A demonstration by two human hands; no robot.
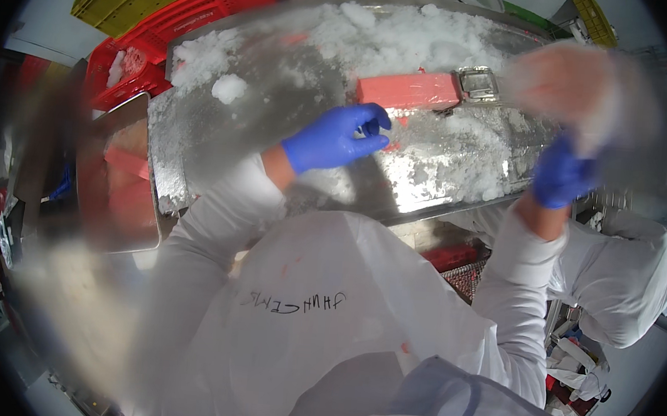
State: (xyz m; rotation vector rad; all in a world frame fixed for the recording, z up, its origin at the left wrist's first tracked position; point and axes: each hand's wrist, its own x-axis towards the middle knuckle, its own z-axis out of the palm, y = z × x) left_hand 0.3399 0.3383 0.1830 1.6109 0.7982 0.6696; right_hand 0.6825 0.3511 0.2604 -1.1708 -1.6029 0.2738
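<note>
My left hand (pixel 334 138), in a blue glove, hovers over the wet metal table (pixel 266 114). Its fingers are bent, with a gap between thumb and forefinger and nothing held in it. Just beyond lies a long, smooth pink block (pixel 409 90) with a shiny surface. A small rectangular metal frame (pixel 478 84) touches the block's right end. My right hand (pixel 564 174), also blue-gloved, is raised at the table's right edge, its fingers closed. Directly above it is a blurred pink-and-white shape (pixel 563 81); I cannot make out what it is.
Crushed ice (pixel 408 31) covers much of the table's far side. Red (pixel 200 21) and yellow (pixel 124 0) crates stand at the far left. A metal-rimmed tray (pixel 160 227) with pink pieces is at left. Another person in white (pixel 615 274) is close by on the right.
</note>
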